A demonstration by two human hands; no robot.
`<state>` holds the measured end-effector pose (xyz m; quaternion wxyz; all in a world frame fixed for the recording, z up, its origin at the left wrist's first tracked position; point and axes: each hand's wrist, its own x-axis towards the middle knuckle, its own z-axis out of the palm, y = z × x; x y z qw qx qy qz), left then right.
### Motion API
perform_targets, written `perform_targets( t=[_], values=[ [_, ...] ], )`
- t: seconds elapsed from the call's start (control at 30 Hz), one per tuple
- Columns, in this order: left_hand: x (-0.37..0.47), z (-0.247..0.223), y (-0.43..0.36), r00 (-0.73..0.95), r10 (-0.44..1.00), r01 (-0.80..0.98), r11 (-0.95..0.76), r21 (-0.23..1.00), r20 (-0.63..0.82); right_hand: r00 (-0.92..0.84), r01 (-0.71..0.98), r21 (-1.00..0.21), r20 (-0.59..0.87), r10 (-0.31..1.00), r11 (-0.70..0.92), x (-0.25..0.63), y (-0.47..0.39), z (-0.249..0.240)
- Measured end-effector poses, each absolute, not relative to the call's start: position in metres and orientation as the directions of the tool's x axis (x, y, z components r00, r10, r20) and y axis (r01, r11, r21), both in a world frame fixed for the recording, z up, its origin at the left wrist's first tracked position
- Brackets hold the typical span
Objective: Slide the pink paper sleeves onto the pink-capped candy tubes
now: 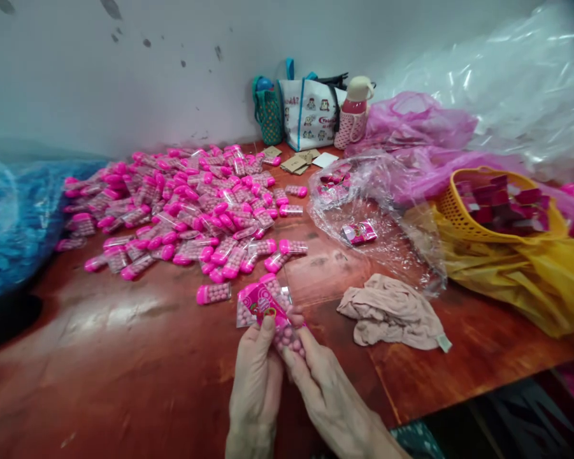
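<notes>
My left hand [258, 370] and my right hand [322, 376] meet at the front middle of the table, both closed on one clear candy container [294, 344] filled with pink balls. A bright pink printed sleeve [267, 306] sits at its upper end, with my left thumb pressed on it. My right fingers grip the container's right side and partly hide it. Just beyond my hands lie more candy containers [279, 291], partly covered. Another pink-capped container [214, 293] rests to their left.
A large heap of pink-capped candy containers [181, 204] covers the back left. At right are a crumpled cloth [394, 312], clear plastic [387, 210] with pink sleeves, and a yellow basket [452, 207] of folded sleeves. A bag [310, 118] and bottles stand by the wall; a blue bag [19, 223] is left.
</notes>
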<state>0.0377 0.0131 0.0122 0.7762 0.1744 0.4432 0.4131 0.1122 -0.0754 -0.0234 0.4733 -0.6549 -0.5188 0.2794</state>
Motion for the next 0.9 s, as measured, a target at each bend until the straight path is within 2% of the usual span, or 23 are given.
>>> perform_targets(
  t=[0.17,0.3,0.53,0.6,0.73,0.83,0.9],
  values=[
    [0.037,0.012,-0.002,0.31,0.762,-0.458,0.643,0.613,-0.568,0.119,0.572,-0.812,0.227,0.967,0.12,0.118,-0.091,-0.028],
    [0.034,0.008,-0.003,0.357,0.765,-0.463,0.643,0.61,-0.536,0.133,0.649,-0.75,0.276,0.952,0.127,0.117,-0.091,-0.025],
    [0.035,0.008,0.0,0.426,0.787,-0.363,0.601,0.712,-0.447,0.038,0.736,-0.659,0.271,0.962,0.157,0.116,-0.098,-0.026],
    [0.036,0.008,-0.005,0.447,0.782,-0.336,0.596,0.729,-0.433,0.046,0.712,-0.685,0.263,0.964,0.153,0.113,-0.101,-0.032],
    [0.034,0.008,-0.016,0.468,0.771,-0.342,0.609,0.715,-0.432,0.15,0.558,-0.821,0.242,0.959,0.12,0.109,-0.099,-0.034],
    [0.028,0.008,-0.018,0.435,0.769,-0.41,0.632,0.657,-0.468,0.157,0.504,-0.858,0.203,0.967,0.098,0.113,-0.09,-0.024],
    [0.024,0.007,-0.015,0.392,0.773,-0.479,0.635,0.606,-0.499,0.159,0.457,-0.889,0.123,0.98,0.038,0.118,-0.085,-0.016]
  ],
)
